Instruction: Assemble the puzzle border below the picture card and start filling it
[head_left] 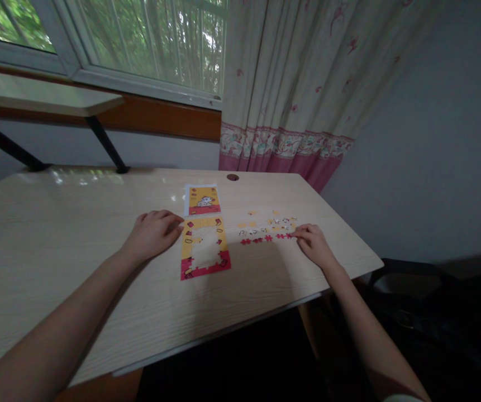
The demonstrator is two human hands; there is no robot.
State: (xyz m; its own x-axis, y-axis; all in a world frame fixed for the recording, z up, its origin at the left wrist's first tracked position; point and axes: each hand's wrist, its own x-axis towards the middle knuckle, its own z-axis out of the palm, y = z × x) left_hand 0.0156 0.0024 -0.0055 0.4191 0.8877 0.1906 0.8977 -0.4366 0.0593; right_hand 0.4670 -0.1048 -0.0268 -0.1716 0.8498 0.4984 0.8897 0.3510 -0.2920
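A yellow and red jigsaw frame (205, 247) lies on the pale wooden table (56, 268), its border built and its middle bare. My left hand (154, 231) rests palm down at the frame's upper left corner, fingers curled loosely against its edge. Loose puzzle pieces (265, 226), yellow, white and red, are spread to the right of the frame. My right hand (313, 243) sits at the right end of the row of red pieces, fingertips pinched on a red piece (289, 236). A small reference picture card (202, 200) lies just beyond the frame.
A round cable hole (232, 177) is in the table near its far edge. A folding shelf (43, 95) hangs under the window at the back left. A pink-trimmed curtain (290, 111) hangs behind the table. A dark chair or bag (424, 312) stands at the right.
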